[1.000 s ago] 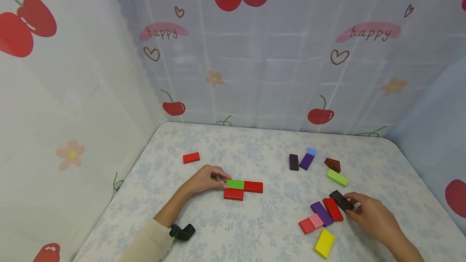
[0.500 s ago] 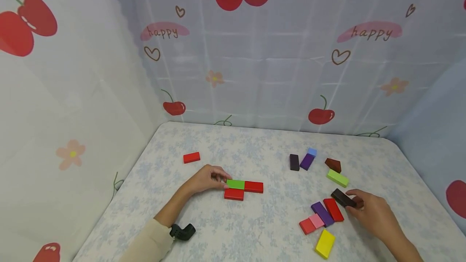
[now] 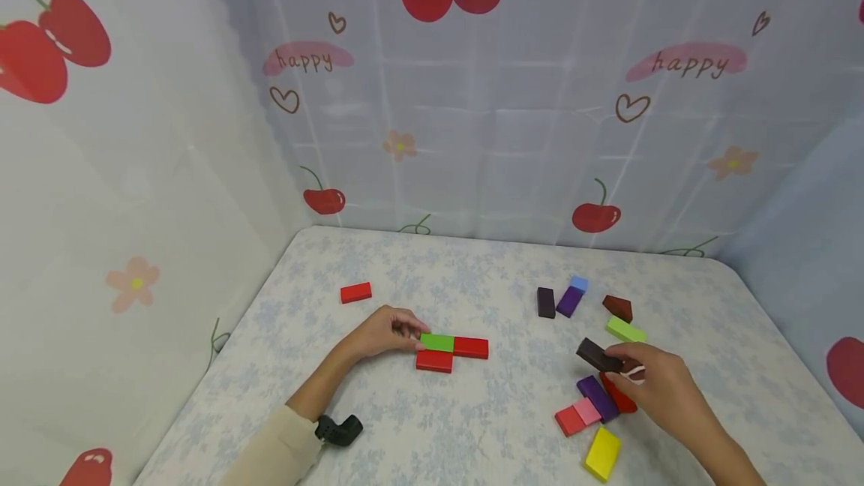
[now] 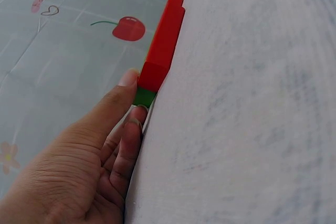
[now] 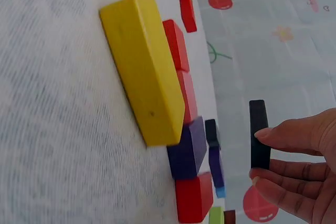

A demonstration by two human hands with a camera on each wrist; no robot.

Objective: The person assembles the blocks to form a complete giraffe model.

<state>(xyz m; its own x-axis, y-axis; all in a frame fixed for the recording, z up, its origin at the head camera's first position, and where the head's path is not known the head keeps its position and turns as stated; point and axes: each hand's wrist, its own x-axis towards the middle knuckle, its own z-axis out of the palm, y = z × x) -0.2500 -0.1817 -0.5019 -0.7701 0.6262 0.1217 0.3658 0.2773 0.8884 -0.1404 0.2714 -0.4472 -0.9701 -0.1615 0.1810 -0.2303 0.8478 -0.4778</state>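
My left hand pinches the left end of a green block on the table. A red block touches the green one's right end, and a second red block lies along its near side. In the left wrist view, the thumb is at the green end, with fingertips below. My right hand holds a black block between thumb and fingers, raised off the table. It hovers over a red block and a purple block; the red one is partly hidden.
Near the right hand lie a pink block, a light red block and a yellow block. Farther back are a dark block, a purple block, a blue block, a brown block and a lime block. Another red block lies back left.
My right hand has lifted the black block from beside the red one and carried it left. The left hand and the blocks by it stay in place.
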